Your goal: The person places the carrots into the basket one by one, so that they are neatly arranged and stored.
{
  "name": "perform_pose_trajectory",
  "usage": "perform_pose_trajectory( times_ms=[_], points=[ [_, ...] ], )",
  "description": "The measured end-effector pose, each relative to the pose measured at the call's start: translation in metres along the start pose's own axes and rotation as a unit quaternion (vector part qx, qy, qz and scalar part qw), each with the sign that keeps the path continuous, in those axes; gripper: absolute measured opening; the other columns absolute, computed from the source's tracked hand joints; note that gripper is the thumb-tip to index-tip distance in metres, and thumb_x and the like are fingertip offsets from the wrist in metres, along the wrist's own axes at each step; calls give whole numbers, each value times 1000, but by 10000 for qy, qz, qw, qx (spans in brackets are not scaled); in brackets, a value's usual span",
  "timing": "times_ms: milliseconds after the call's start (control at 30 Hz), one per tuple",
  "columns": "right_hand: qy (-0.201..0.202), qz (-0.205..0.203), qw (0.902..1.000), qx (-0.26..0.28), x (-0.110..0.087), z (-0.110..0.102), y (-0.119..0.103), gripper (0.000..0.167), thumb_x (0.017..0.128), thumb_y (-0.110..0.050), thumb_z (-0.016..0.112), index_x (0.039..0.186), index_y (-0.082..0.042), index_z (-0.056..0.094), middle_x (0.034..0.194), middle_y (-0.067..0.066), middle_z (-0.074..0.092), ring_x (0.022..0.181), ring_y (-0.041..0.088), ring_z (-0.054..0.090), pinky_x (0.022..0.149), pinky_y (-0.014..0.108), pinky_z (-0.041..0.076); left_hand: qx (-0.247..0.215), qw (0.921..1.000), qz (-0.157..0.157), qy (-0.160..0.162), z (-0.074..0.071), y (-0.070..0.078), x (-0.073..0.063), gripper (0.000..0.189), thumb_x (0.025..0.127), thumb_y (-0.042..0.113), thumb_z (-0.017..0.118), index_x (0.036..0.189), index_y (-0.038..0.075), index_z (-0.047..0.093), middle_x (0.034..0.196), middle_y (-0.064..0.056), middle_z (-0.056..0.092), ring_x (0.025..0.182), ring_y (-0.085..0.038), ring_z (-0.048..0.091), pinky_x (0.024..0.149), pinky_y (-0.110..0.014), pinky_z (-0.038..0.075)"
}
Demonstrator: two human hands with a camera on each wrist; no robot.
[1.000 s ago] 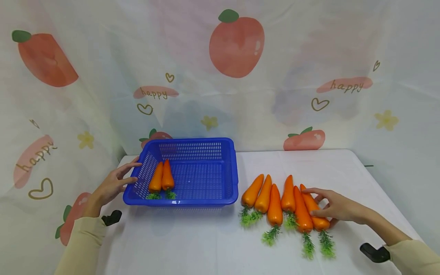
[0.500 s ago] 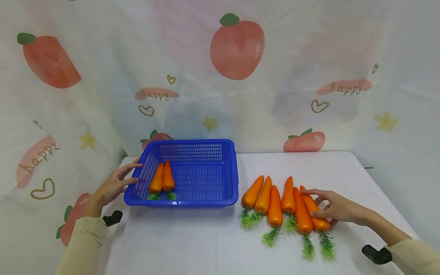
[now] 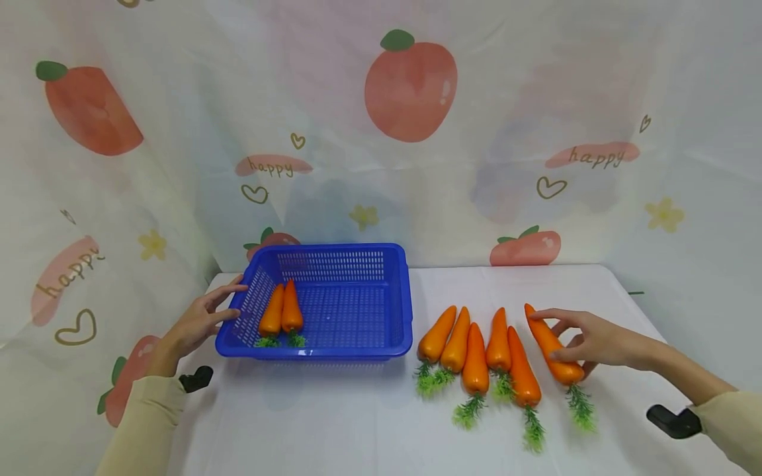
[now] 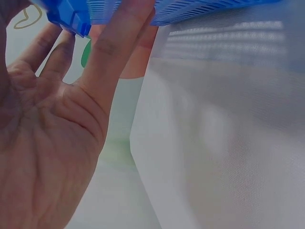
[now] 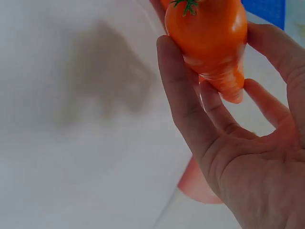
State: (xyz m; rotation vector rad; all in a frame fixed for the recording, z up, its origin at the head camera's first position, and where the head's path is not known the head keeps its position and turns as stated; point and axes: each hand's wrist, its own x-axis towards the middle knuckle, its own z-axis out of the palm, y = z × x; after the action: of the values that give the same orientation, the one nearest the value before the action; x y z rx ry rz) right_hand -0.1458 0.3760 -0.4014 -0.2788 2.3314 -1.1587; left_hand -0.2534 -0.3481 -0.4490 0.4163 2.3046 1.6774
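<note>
A person's right hand (image 3: 601,340) is holding a carrot (image 3: 553,347) at the right end of a row, thumb along one side and fingers along the other. That grip is standing only as wide as the carrot's body, probably because the smooth, thick part is giving firmer hold than the green leafy top (image 3: 581,408), which is hanging toward the person. The shadow in the right wrist view is suggesting that the carrot is hovering just above the surface (image 3: 333,423).

The left hand (image 3: 193,322) is touching the left rim of a blue basket (image 3: 309,353), its grip loosely spread, fingers and thumb apart, seemingly steadying the basket rather than lifting it. Inside, against the left, two carrots (image 3: 272,317) are lying side by side, likely leaving room beside them. Five carrots (image 3: 475,360) are resting in a loose row between the basket and the held one, points facing away and leaves toward the person.

A plain white cover is spreading over the surface. Behind and to the left, a pale cloth (image 3: 446,198) is hanging as a wall, showing red fruit, yellow flowers, hearts and the word "happy". Cream sleeves (image 3: 139,423) are covering both forearms.
</note>
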Motion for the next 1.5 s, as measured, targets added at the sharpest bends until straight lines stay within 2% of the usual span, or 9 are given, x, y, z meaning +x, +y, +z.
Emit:
perform_pose_trajectory(
  times_ms=[133,267,500,800,1067,1200,1400,1500],
  points=[
    [131,-329,9993,-73,-5,-10,-11,75,96,-14,73,157,-2,30,135,38,43,89,28,73,64,45,63,129,9999,41,13,1,2,-2,57,103,17,62,155,8,41,173,-5,7,151,-52,16,94,-63,53],
    [395,-610,9972,-204,-10,-20,-22,73,98,-14,71,157,-3,29,137,38,42,92,24,72,66,44,64,225,9997,36,43,1,3,-2,57,103,18,62,155,8,41,173,-5,9,151,-52,16,94,-65,52],
    [1160,-955,9869,-587,-19,-34,-39,71,96,-11,73,156,-11,35,137,31,48,94,18,72,65,41,63,278,9996,48,39,1,2,-1,57,103,18,62,155,9,41,173,-5,8,151,-53,16,94,-66,52],
    [1819,-1086,9717,-1046,-29,-53,-50,71,96,-12,73,157,-16,37,138,25,51,101,15,71,69,36,63,313,9995,32,55,0,2,0,57,103,18,62,155,8,41,173,-6,8,151,-52,18,94,-66,52],
    [1945,-1095,9687,-1090,-34,-57,-54,73,96,-13,73,158,-17,36,139,23,48,101,3,68,70,35,63,212,9998,68,0,0,3,-1,57,103,17,62,155,7,41,173,-7,7,150,-55,19,92,-60,56],
    [1995,-1079,9672,-1147,-34,-57,-58,72,96,-13,74,158,-17,37,139,24,49,101,9,70,69,33,62,193,9998,74,2,1,2,-1,57,103,17,62,154,7,41,173,-7,7,149,-55,20,91,-59,56],
    [1912,-1080,9686,-1169,-25,-55,-69,71,96,-14,74,157,-18,38,139,24,51,109,39,68,69,34,62,213,9998,27,35,0,1,0,57,103,17,62,155,8,41,173,-6,7,150,-54,20,92,-60,56],
    [1769,-1141,9717,-1074,-18,-54,-77,71,96,-14,73,157,-18,38,141,24,49,110,40,67,69,36,63,217,9998,18,23,0,1,1,57,103,17,61,155,8,41,174,-5,6,150,-53,19,92,-60,56]
  ],
)
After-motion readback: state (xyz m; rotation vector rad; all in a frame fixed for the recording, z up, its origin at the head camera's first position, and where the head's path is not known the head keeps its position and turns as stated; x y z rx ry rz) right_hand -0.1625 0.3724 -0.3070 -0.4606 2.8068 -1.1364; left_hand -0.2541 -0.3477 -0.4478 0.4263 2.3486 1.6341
